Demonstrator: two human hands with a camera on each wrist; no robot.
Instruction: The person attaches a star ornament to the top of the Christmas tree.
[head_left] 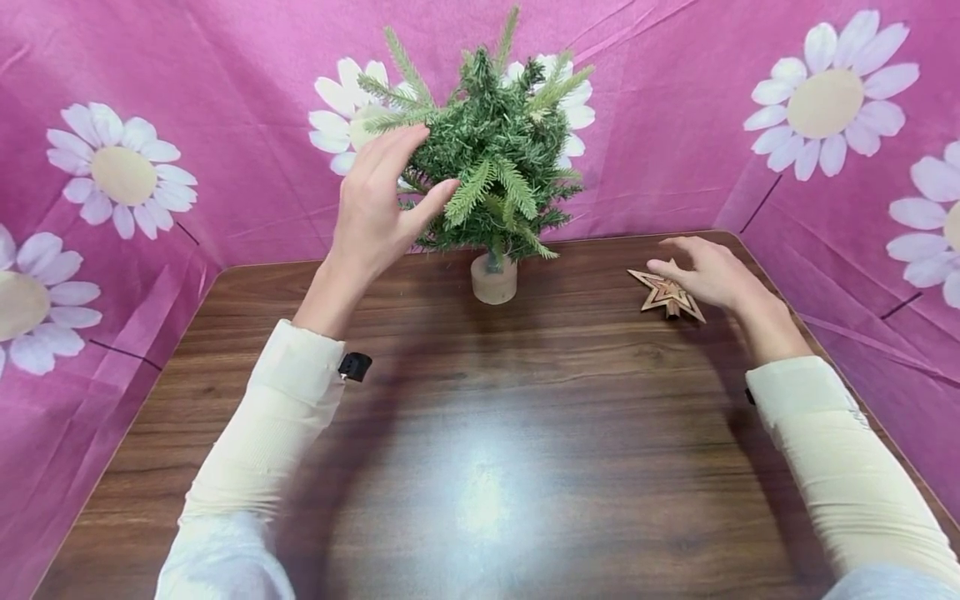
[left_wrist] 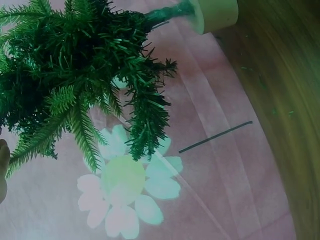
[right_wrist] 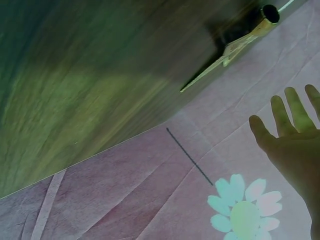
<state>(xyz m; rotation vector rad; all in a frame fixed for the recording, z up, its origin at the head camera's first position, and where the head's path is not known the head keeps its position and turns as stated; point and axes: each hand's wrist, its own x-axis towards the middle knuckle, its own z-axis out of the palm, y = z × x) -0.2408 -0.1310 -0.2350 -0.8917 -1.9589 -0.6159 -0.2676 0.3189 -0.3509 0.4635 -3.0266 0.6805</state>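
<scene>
A small artificial Christmas tree (head_left: 498, 142) stands upright on a round pale base (head_left: 494, 282) at the back of the table. My left hand (head_left: 378, 200) is raised at the tree's left side, thumb and fingers apart, fingertips right at the branches. In the left wrist view, green branches (left_wrist: 95, 55) fill the upper left and a fingertip shows at the left edge. A wooden star tree topper (head_left: 663, 292) lies toward the right back. Over its right side hovers my right hand (head_left: 708, 271), overlapping part of it. The right wrist view shows the topper's hollow tube (right_wrist: 270, 14) and my extended fingers.
The dark wood-grain table (head_left: 570, 450) reaches a pink cloth (head_left: 255, 158) printed with white daisies at the back and both sides. Small green bits (left_wrist: 274, 112) lie on the tabletop near the tree. A dark strap piece (head_left: 355, 367) shows at my left cuff.
</scene>
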